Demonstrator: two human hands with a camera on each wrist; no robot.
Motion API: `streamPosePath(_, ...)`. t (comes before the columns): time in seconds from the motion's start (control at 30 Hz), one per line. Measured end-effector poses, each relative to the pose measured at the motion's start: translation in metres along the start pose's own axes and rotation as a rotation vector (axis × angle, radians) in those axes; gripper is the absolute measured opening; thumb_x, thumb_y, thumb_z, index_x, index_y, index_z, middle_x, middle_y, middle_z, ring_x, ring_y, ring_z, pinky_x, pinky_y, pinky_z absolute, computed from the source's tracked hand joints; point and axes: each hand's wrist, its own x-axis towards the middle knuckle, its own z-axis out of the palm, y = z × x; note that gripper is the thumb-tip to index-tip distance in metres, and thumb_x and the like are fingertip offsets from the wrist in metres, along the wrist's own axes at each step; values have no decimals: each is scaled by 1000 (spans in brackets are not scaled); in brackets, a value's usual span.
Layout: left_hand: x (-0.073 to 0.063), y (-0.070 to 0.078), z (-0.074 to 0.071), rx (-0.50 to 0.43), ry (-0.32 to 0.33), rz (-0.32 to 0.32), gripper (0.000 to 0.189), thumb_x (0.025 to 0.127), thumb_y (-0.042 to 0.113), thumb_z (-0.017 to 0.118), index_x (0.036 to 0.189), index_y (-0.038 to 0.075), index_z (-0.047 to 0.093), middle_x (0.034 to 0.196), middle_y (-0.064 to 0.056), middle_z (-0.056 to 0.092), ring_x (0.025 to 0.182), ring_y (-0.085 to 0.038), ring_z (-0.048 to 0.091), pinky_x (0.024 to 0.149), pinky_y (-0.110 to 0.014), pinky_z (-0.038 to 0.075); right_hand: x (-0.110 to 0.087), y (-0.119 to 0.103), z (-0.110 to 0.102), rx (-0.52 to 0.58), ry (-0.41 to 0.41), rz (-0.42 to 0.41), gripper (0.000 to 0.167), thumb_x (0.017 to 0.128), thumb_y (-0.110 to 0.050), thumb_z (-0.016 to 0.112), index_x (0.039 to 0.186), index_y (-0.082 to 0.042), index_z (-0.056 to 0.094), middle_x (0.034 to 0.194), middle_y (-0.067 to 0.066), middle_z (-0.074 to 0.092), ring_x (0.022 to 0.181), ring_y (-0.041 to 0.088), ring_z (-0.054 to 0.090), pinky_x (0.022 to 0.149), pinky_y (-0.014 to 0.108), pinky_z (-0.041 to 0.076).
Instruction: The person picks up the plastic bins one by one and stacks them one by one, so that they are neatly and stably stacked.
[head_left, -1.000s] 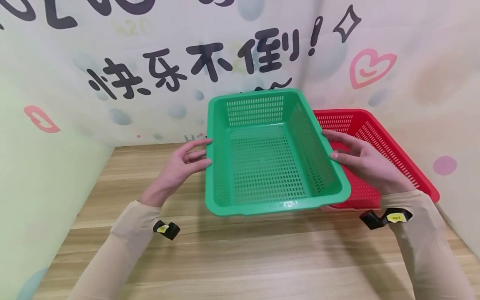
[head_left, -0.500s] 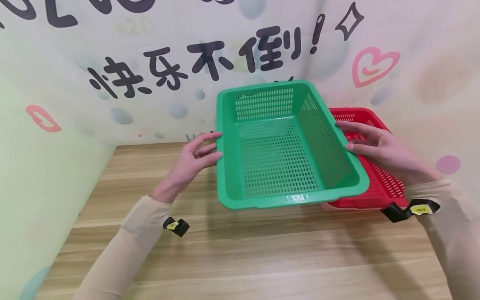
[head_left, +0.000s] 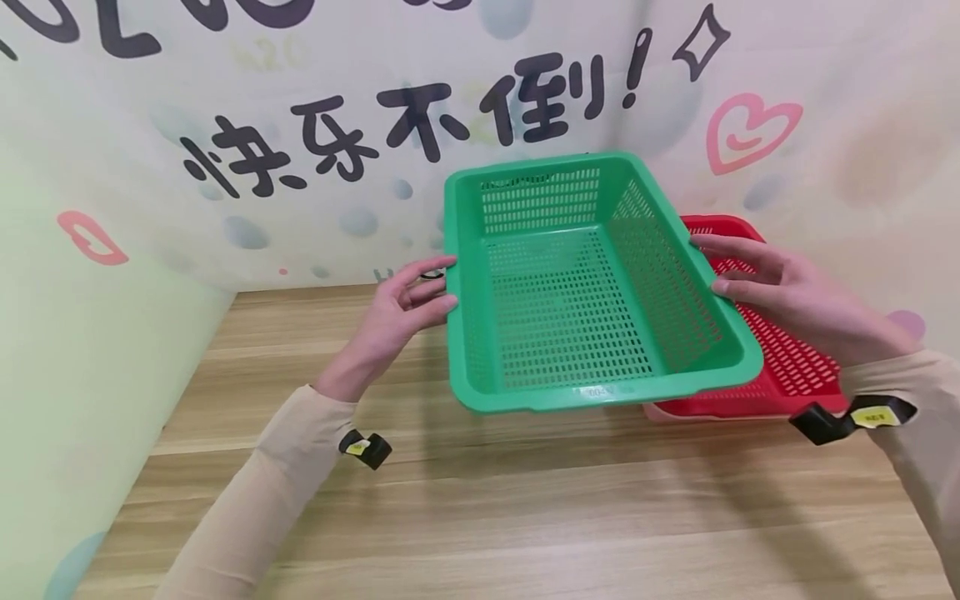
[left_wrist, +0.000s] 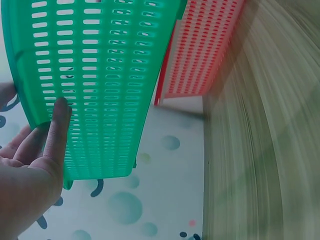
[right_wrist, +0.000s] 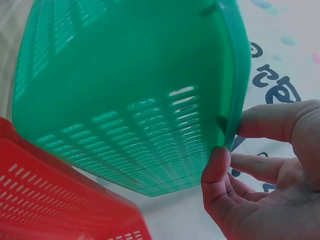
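Observation:
A green perforated plastic basket (head_left: 600,393) is held in the air, tilted so that its hollow inside faces the head camera. My left hand (head_left: 378,333) grips its left rim. In the left wrist view, a finger of that hand (left_wrist: 37,175) lies against the slotted outer wall. My right hand (head_left: 802,308) pinches the right rim between thumb and fingers, also plain in the right wrist view, where the hand (right_wrist: 275,175) holds the rim's edge. Behind and below the green basket, a red perforated basket (head_left: 798,362) rests on the table, partly covered by it and the right arm.
The wood-grain table (head_left: 480,517) spreads below both arms. A white printed cloth (head_left: 337,225) with dark lettering hangs at the back, and a pale green wall (head_left: 82,375) borders the left side. A black wrist mount (head_left: 366,448) sits on the left sleeve.
Both hands have carried the green basket to the right and slightly up, over more of the red basket. The grips look the same, and the red basket has stayed put.

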Motion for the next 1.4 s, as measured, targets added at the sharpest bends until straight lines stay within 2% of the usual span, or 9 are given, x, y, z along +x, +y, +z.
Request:
streamPosePath(0.07,2,0,4,3,5,1,49,92,-5,57,140,-2,45,132,-26,54,116,-24,59,86,-37,54,-2,1,-3,8,5,3,56,100,-4,49,152,-16,32,136,11,45,107,17,61,82,30,55)
streamPosePath(0.23,8,-1,18,-9,2,12,49,92,-6,57,139,-3,45,131,-26,54,118,-27,57,89,-40,52,-5,9,-11,146,42,4,53,101,-2,46,151,-15,34,135,10,45,102,18,64,78,31,56)
streamPosePath(0.47,16,-4,37,-53,0,38,48,92,-7,57,138,-4,45,128,-30,55,108,-24,62,88,-41,53,-12,22,-25,315,77,-15,50,101,1,41,148,-15,40,132,5,50,97,20,65,72,34,58)
streamPosePath(0.6,22,-8,50,-95,-4,55,48,92,-9,56,139,-4,44,129,-31,53,108,-26,62,87,-42,53,-20,27,-32,420,34,-48,49,102,3,36,149,-12,36,127,5,57,93,23,68,72,37,57)
streamPosePath(0.77,30,-12,65,-138,-26,77,49,92,-10,55,140,-4,43,132,-31,51,112,-32,60,88,-43,52,-29,33,-41,605,-20,-57,51,103,2,29,152,-13,31,126,8,61,97,28,68,75,44,54)
streamPosePath(0.83,33,-12,70,-147,-25,80,49,92,-9,56,140,-4,43,132,-30,51,113,-32,60,88,-42,52,-31,37,-44,633,-20,-63,50,103,2,28,151,-13,32,125,9,62,98,29,67,75,44,54)
streamPosePath(1.07,40,-16,85,-177,-25,68,49,93,-8,56,140,-4,42,129,-25,56,106,-26,63,87,-43,53,-38,49,-52,537,105,-103,47,103,2,31,145,-15,46,124,3,62,92,24,69,69,35,57)
streamPosePath(1.23,45,-20,95,-196,-38,60,50,93,-8,55,141,-3,42,130,-24,56,103,-23,64,87,-43,53,-41,51,-60,527,175,-74,45,103,0,34,141,-17,52,118,2,65,85,23,70,65,34,57)
streamPosePath(1.4,50,-24,107,-206,-52,55,52,94,-9,55,143,-3,39,133,-25,53,107,-25,62,90,-46,50,-47,53,-67,533,257,-20,42,103,-3,38,137,-20,57,114,-1,68,82,22,71,61,33,58)
